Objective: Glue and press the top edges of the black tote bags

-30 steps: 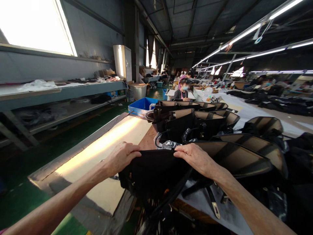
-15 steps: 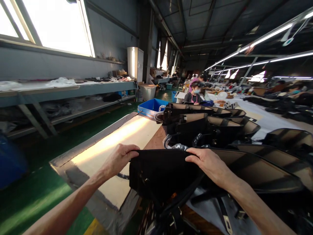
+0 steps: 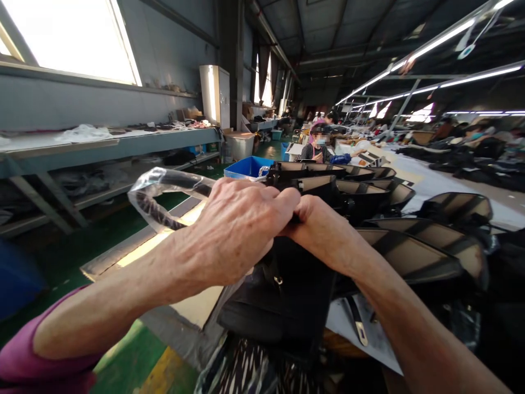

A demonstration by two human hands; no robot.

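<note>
Black bag (image 3: pixel 303 298) is right in front of me, hanging below my hands. Right hand (image 3: pixel 324 232) clamped on its top edge. Left hand (image 3: pixel 241 230) crosses in front, fingers curled over the same edge, knuckles up against the right; fingertips hidden, so can't tell the exact grip. Handle (image 3: pixel 152 207) loops out left from behind my left hand, wrapped in clear plastic (image 3: pixel 158 176). Small gold fitting (image 3: pixel 278 280) on the dark material below. Purple sleeve (image 3: pixel 49 342) pushed up my left forearm.

Board (image 3: pixel 200 306) with a pale top lies left of and beyond the bag. Other bags (image 3: pixel 404 254) stand in rows ahead and right, tan insides showing. Strap (image 3: pixel 355 314) with a metal tip lies on a white sheet (image 3: pixel 383 339), below my right forearm. Blue bin (image 3: pixel 248 166) past the board; masked co-worker (image 3: pixel 318 150) beyond the rows.
</note>
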